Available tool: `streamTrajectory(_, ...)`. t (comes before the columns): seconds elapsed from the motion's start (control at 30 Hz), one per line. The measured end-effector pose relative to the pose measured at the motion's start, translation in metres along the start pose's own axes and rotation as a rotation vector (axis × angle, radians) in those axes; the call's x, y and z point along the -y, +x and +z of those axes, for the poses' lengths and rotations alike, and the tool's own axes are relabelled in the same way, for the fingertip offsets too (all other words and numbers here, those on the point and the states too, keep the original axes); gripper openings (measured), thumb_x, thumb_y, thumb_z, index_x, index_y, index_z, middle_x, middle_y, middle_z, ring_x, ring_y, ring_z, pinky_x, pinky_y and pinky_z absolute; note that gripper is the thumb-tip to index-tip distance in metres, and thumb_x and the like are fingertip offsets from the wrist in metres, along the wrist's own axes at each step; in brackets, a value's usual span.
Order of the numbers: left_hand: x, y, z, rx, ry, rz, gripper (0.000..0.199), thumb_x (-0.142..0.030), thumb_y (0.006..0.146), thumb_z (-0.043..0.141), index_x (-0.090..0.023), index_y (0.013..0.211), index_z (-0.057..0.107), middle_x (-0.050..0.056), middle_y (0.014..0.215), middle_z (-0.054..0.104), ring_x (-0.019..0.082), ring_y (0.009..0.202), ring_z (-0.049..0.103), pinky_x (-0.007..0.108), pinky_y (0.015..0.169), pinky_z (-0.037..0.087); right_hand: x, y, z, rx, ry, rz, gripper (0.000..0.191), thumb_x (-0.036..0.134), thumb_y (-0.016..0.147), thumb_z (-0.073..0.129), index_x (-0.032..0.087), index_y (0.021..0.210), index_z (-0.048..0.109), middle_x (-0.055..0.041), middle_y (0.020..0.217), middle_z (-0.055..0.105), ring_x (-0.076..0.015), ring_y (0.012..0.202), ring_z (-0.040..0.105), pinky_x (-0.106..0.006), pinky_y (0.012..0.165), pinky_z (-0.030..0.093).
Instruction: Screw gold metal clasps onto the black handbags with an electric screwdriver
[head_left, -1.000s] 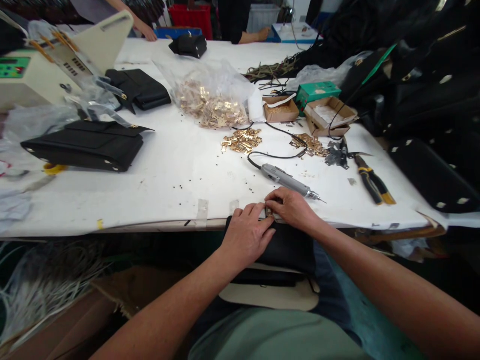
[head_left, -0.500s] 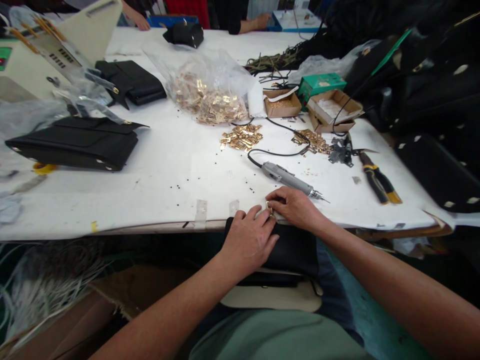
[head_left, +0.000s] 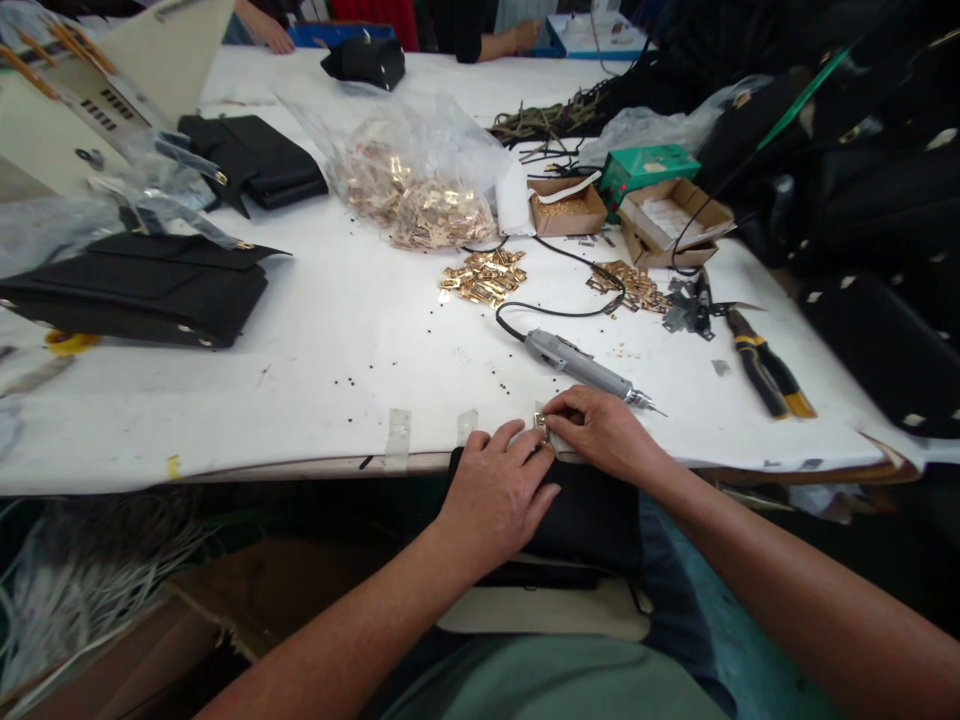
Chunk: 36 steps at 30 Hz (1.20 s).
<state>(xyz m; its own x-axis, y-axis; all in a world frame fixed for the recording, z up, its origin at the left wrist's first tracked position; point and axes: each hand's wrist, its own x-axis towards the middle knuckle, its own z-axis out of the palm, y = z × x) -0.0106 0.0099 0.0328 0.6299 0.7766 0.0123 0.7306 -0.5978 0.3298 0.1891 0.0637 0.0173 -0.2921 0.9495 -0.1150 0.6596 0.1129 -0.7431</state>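
A black leather piece (head_left: 585, 505) lies on my lap against the table's front edge. My left hand (head_left: 501, 485) rests on it, fingers apart, fingertips by a small gold metal fitting (head_left: 540, 424). Thumb and forefinger of my right hand (head_left: 596, 425) pinch at that fitting from the right. Just beyond my right hand is a grey electric screwdriver (head_left: 581, 364), its tip to the right. Loose gold fittings (head_left: 486, 277) are piled behind it, with a second pile (head_left: 628, 288) farther right.
Pliers (head_left: 769, 365) with black and yellow handles lie at the right. Black bags (head_left: 142, 285) stand at the left. Farther back are a plastic bag of gold parts (head_left: 420, 180), cardboard boxes (head_left: 566, 212) and a green box (head_left: 649, 170). Other people's hands (head_left: 264, 28) show across the table.
The camera view has shifted slightly, so the table's front edge appears a little lower. My right hand's fingertips have shifted slightly at the gold fitting; my left hand stays on the black piece.
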Motion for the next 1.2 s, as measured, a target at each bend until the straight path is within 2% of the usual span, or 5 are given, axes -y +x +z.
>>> streamTrajectory(0.2, 0.002, 0.001, 0.002, -0.023, -0.013, -0.010, 0.036, -0.040, 0.097, 0.062, -0.025, 0.129, 0.061, 0.009, 0.142, 0.058, 0.030, 0.133, 0.049, 0.050, 0.095, 0.044, -0.002, 0.000, 0.001, -0.007, 0.036, -0.002, 0.012, 0.020, 0.091, 0.065, 0.022, 0.092, 0.077, -0.0018, 0.093, 0.073, -0.0174, 0.088, 0.067, -0.031, 0.084, 0.049)
streamTrajectory(0.5, 0.003, 0.001, 0.002, -0.008, -0.016, -0.011, 0.034, -0.041, 0.099, 0.058, -0.023, 0.128, 0.060, 0.011, 0.145, 0.056, 0.032, 0.134, 0.048, 0.052, 0.096, 0.043, -0.004, 0.002, 0.003, 0.001, -0.002, 0.023, 0.011, 0.023, 0.091, 0.066, 0.023, 0.093, 0.077, -0.0017, 0.092, 0.073, -0.0180, 0.087, 0.066, -0.031, 0.080, 0.048)
streamTrajectory(0.93, -0.002, 0.001, -0.001, -0.010, 0.001, -0.007, 0.034, -0.038, 0.098, 0.059, -0.022, 0.127, 0.061, 0.011, 0.147, 0.056, 0.032, 0.134, 0.048, 0.052, 0.096, 0.044, 0.000, 0.001, 0.004, -0.013, -0.002, 0.012, 0.014, 0.022, 0.091, 0.064, 0.021, 0.094, 0.077, -0.0039, 0.094, 0.073, -0.0190, 0.088, 0.065, -0.032, 0.083, 0.048)
streamTrajectory(1.1, 0.002, -0.005, 0.007, -0.122, 0.020, -0.031, 0.037, -0.041, 0.094, 0.065, -0.029, 0.129, 0.061, 0.006, 0.142, 0.061, 0.029, 0.127, 0.055, 0.051, 0.097, 0.046, 0.010, -0.002, 0.004, -0.038, 0.033, 0.040, 0.017, 0.021, 0.087, 0.063, 0.020, 0.097, 0.077, -0.0042, 0.089, 0.072, -0.0199, 0.083, 0.065, -0.032, 0.077, 0.048)
streamTrajectory(1.2, 0.016, -0.003, 0.023, -0.216, 0.082, 0.057, 0.042, -0.052, 0.088, 0.069, -0.032, 0.125, 0.064, 0.004, 0.136, 0.067, 0.029, 0.119, 0.062, 0.044, 0.087, 0.052, 0.014, 0.000, 0.001, -0.131, 0.094, 0.021, 0.020, 0.022, 0.085, 0.064, 0.021, 0.101, 0.076, -0.0038, 0.087, 0.072, -0.0202, 0.079, 0.066, -0.031, 0.074, 0.050)
